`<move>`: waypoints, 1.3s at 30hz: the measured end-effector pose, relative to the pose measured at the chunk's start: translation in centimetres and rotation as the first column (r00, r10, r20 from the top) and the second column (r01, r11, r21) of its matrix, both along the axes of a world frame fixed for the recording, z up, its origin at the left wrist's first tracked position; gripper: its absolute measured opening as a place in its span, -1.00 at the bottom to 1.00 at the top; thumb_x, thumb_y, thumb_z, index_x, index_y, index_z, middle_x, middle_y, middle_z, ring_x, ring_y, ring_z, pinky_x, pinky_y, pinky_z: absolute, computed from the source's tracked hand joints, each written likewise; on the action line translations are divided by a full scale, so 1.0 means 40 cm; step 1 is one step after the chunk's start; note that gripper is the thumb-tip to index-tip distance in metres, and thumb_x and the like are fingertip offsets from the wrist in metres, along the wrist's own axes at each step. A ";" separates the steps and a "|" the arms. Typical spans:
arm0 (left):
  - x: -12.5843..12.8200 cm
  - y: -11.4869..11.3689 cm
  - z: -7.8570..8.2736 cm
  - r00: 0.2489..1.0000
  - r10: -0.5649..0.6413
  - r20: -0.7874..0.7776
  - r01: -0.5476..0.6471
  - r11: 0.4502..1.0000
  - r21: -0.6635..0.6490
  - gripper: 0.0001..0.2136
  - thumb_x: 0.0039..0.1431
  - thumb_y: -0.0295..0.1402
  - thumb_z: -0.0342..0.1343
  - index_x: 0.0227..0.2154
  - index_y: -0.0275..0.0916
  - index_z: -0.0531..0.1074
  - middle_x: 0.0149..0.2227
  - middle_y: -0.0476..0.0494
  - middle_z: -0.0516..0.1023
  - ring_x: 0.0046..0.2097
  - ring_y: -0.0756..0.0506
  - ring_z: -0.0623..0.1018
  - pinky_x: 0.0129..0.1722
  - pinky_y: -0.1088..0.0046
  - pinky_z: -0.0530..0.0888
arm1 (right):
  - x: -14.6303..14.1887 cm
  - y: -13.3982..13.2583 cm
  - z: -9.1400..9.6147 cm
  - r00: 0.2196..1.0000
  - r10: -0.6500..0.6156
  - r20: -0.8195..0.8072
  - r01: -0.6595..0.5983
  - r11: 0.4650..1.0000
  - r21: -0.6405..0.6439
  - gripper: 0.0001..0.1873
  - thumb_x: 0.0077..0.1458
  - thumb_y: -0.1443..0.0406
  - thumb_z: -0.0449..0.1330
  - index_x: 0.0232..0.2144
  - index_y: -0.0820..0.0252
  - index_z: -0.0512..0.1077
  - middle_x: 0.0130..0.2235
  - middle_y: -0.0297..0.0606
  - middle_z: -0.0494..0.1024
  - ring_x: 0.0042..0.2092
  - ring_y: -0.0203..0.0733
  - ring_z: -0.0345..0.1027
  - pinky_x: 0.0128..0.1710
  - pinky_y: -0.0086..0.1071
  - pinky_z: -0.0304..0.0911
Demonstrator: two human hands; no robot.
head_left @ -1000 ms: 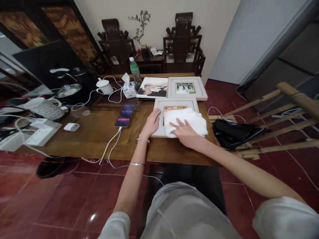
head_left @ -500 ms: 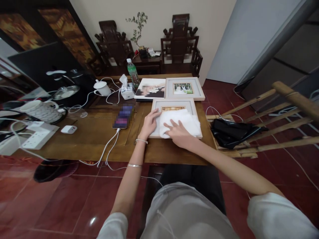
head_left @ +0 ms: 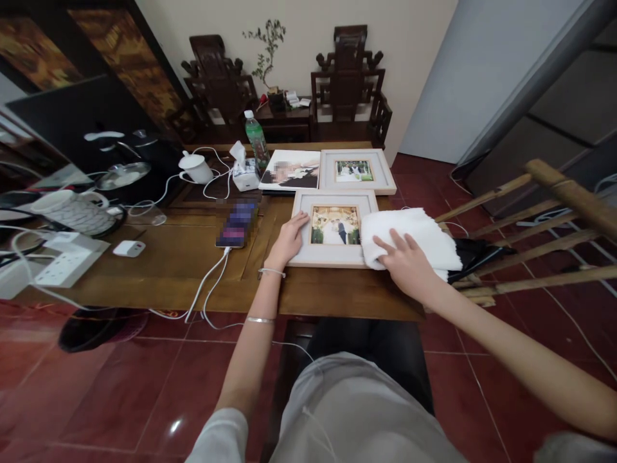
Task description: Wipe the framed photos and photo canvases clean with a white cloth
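A white-framed photo (head_left: 334, 256) lies flat near the front of the wooden table (head_left: 193, 257). My left hand (head_left: 288, 239) rests on the frame's left edge, fingers stretched out flat. My right hand (head_left: 407, 263) presses down with spread fingers on a folded white cloth (head_left: 419, 233), which lies at the table's right edge, just right of the frame. The picture in the frame is fully uncovered.
Behind lie a second framed photo (head_left: 355, 171) and an unframed print (head_left: 290, 171). A phone (head_left: 238, 223) on a charging cable, tissue box (head_left: 245, 175), green bottle (head_left: 254, 136), cup (head_left: 195, 168), kettle (head_left: 74, 210) and power strip (head_left: 65, 260) occupy the left. A black bag (head_left: 475, 252) sits on a bamboo chair right.
My right hand has slid the white cloth to the right, off the framed photo, uncovering the picture. My left hand has stayed on the frame's left edge.
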State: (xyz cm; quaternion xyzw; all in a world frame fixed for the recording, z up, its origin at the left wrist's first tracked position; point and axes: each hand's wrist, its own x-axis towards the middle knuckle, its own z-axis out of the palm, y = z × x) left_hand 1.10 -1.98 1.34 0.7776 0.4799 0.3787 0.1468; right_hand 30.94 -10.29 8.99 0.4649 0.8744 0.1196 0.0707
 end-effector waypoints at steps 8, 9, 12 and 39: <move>-0.001 -0.002 -0.004 1.000 0.010 -0.026 -0.010 1.000 0.009 -0.49 0.06 -0.67 -0.13 0.07 -0.26 0.41 0.17 -0.19 0.41 0.26 -0.17 0.31 0.29 0.10 0.21 | -0.003 0.154 -0.031 0.997 -0.055 -0.054 0.057 0.997 0.051 -0.58 0.08 0.54 0.01 -0.12 0.23 0.55 0.29 -0.18 0.21 0.28 0.31 -0.04 0.13 0.12 0.05; 0.000 -0.002 -0.006 1.000 0.013 -0.028 -0.012 1.000 0.011 -0.50 0.08 -0.66 -0.13 0.07 -0.27 0.41 0.17 -0.20 0.41 0.26 -0.17 0.31 0.29 0.10 0.21 | -0.011 0.186 -0.028 0.995 -0.062 -0.077 0.067 0.996 0.061 -0.55 0.07 0.55 0.00 -0.08 0.24 0.53 0.30 -0.17 0.19 0.28 0.30 -0.04 0.13 0.11 0.06; 0.000 -0.002 -0.011 0.999 0.021 -0.029 -0.020 1.000 0.013 -0.54 0.12 -0.63 -0.13 0.06 -0.29 0.41 0.16 -0.21 0.42 0.26 -0.17 0.31 0.29 0.09 0.21 | -0.069 0.274 -0.017 0.986 -0.045 -0.161 0.064 0.991 0.114 -0.51 0.07 0.56 0.00 -0.01 0.23 0.49 0.32 -0.17 0.14 0.31 0.27 -0.12 0.17 0.15 -0.02; 0.001 0.007 -0.035 1.000 0.015 -0.004 -0.015 0.997 0.081 -0.51 0.03 -0.73 -0.15 -0.06 -0.26 0.47 0.05 -0.20 0.51 0.24 -0.16 0.35 0.26 0.10 0.26 | -0.022 0.363 -0.019 0.997 -0.075 0.024 0.071 0.988 0.139 -0.55 0.10 0.56 -0.04 -0.12 0.25 0.55 0.25 -0.15 0.29 0.29 0.23 -0.02 0.17 0.14 -0.03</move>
